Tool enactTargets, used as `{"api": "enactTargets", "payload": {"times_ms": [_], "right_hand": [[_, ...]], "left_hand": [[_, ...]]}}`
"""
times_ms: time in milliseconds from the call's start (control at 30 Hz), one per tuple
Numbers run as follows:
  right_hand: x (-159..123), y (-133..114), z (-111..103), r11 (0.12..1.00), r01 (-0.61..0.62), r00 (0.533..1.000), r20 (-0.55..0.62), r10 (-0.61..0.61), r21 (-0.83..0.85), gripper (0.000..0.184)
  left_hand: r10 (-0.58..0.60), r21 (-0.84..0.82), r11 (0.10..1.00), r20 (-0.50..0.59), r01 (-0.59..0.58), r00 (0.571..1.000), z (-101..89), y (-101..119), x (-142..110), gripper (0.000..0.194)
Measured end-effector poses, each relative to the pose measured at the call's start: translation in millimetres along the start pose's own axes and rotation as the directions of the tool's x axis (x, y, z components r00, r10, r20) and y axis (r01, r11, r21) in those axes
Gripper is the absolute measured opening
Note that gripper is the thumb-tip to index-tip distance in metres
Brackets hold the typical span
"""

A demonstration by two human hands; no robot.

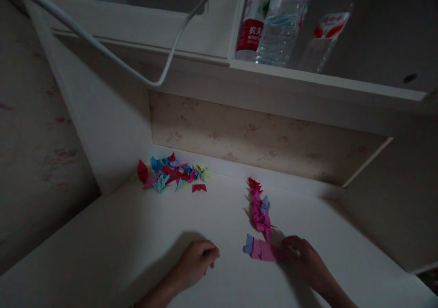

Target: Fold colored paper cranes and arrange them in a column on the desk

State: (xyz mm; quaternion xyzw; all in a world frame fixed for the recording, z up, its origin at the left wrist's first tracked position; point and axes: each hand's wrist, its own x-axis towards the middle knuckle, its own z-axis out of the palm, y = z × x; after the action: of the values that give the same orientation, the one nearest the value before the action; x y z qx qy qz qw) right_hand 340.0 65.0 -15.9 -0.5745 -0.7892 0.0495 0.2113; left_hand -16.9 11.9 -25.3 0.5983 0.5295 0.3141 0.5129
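Note:
My right hand (303,258) is closed at the right end of a row of flat folded papers (263,250), pink with a purple one at the left end. Its fingers hide that end, where they grip a pink folded paper. My left hand (198,260) hovers or rests over the white tabletop left of the row, fingers curled, with nothing showing in them. Beyond the row lies a line of folded paper pieces (259,214) in magenta, purple and red. A mixed heap of coloured folded papers (174,171) sits at the back left, with a single red folded paper (199,188) in front.
A white tabletop (143,235) runs back to a flower-patterned wall panel (232,134). Overhead, a shelf (325,82) carries several plastic bottles (278,34). A white cable (119,61) hangs down at the upper left. Side panels bound the desk.

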Motion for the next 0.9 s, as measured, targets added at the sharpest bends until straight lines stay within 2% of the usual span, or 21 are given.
{"api": "enactTargets", "payload": {"times_ms": [67,133,200,300,333,400,467,567,733,900], "right_hand": [[1.7,-9.2,-4.4,0.998,-0.055,0.997,-0.046,0.057,0.043,0.032],[2.2,-28.3,-6.5,0.993,-0.055,0.997,-0.047,0.06,0.106,0.034],[-0.4,-58.1,-3.3,0.982,-0.012,1.0,-0.025,0.017,0.187,0.033],[-10.0,-115.8,13.0,0.944,0.052,0.995,0.06,-0.076,0.327,0.033],[-13.8,-135.2,20.8,0.924,0.056,0.991,0.092,-0.098,0.378,0.034],[-20.7,-168.7,38.2,0.882,0.052,0.981,0.141,-0.132,0.469,0.032],[-25.4,-191.2,54.8,0.868,0.04,0.976,0.165,-0.139,0.496,0.027],[-28.2,-203.2,71.7,0.894,0.046,0.982,0.142,-0.121,0.447,0.022],[-28.6,-195.7,78.1,0.884,0.061,0.992,0.072,-0.106,0.463,0.02],[-28.7,-192.6,79.4,0.87,0.094,0.989,0.054,-0.137,0.484,0.016]], "left_hand": [[0.006,0.002,1.0,-0.011,-0.006,1.0,1.4,-3.7,0.4,0.032],[0.01,-0.005,1.0,-0.017,-0.01,1.0,2.1,-6.2,0.7,0.032],[0.007,-0.025,1.0,-0.013,-0.007,1.0,1.2,-6.6,1.0,0.032],[0.003,-0.019,1.0,-0.03,-0.004,1.0,-5.5,-3.1,3.0,0.034],[0.025,0.025,0.999,-0.053,-0.024,0.998,-9.5,-1.1,4.9,0.035],[0.143,0.228,0.967,-0.114,-0.115,0.983,-20.8,3.4,11.6,0.035],[0.289,0.465,0.863,-0.135,-0.197,0.948,-36.1,7.6,22.8,0.033],[0.375,0.625,0.75,-0.134,-0.215,0.917,-64.7,11.8,47.0,0.026],[0.423,0.776,0.608,-0.139,-0.167,0.896,-107.6,11.7,90.6,0.025],[0.427,0.852,0.5,-0.087,-0.155,0.9,-120.1,2.5,116.0,0.025]]}}
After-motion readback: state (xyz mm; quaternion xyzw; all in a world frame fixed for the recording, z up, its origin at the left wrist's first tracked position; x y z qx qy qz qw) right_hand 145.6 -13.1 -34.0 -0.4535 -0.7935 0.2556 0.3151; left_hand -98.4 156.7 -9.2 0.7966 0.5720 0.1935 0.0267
